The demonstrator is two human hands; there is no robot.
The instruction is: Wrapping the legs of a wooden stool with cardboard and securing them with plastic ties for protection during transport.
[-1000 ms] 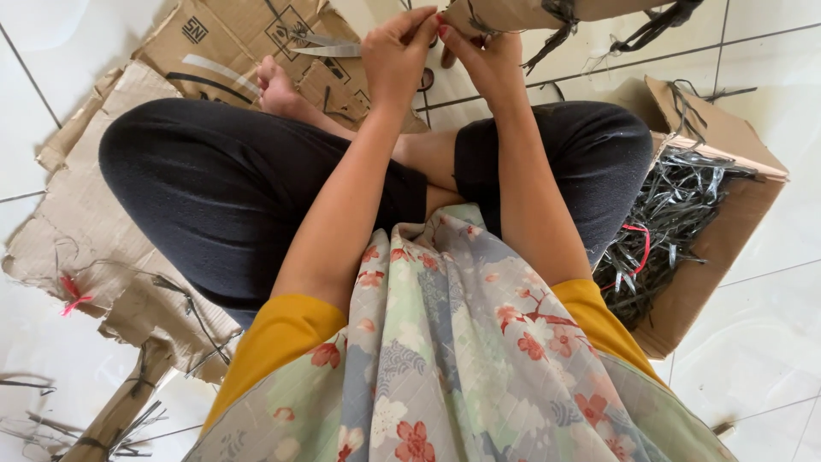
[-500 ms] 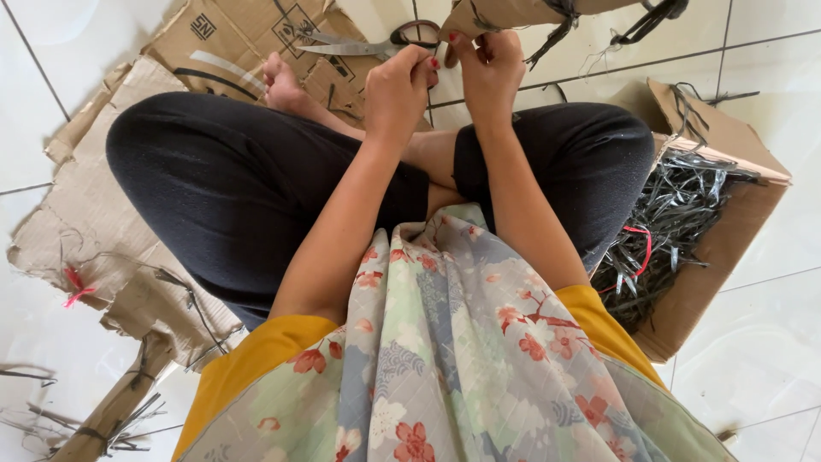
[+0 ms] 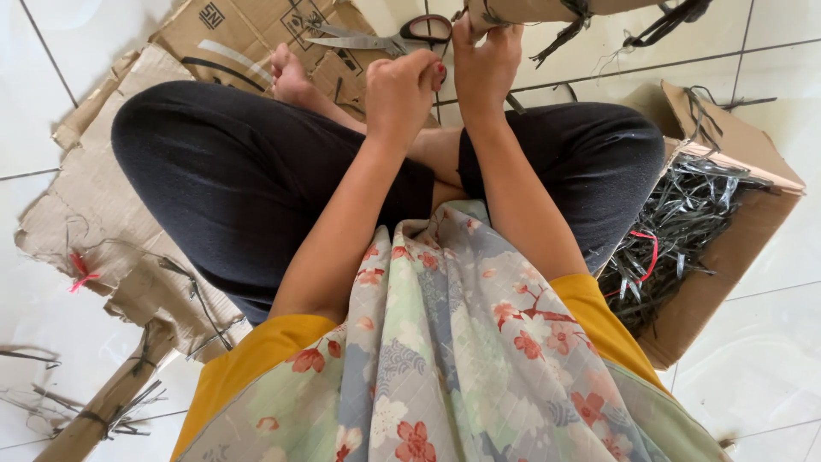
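I sit cross-legged on flattened cardboard (image 3: 94, 197), looking down past a floral cloth over my lap. My left hand (image 3: 400, 90) is a closed fist held in front of me, thumb against the fingers; whether it pinches a thin strip is too small to tell. My right hand (image 3: 486, 60) grips the lower edge of a tan bundle (image 3: 547, 8) wrapped with dark strips at the top edge of the view. A pair of scissors (image 3: 376, 38) with dark red handles lies on the cardboard just beyond my hands.
A cardboard box (image 3: 744, 231) full of dark plastic strips (image 3: 684, 231) stands on the white tiled floor at my right. My bare foot (image 3: 289, 81) rests on the cardboard. Loose dark strips and a cardboard piece (image 3: 103, 411) lie at lower left.
Both hands have come down and slightly nearer together in the view, staying at the bundle. The scissors on the cardboard now show more fully.
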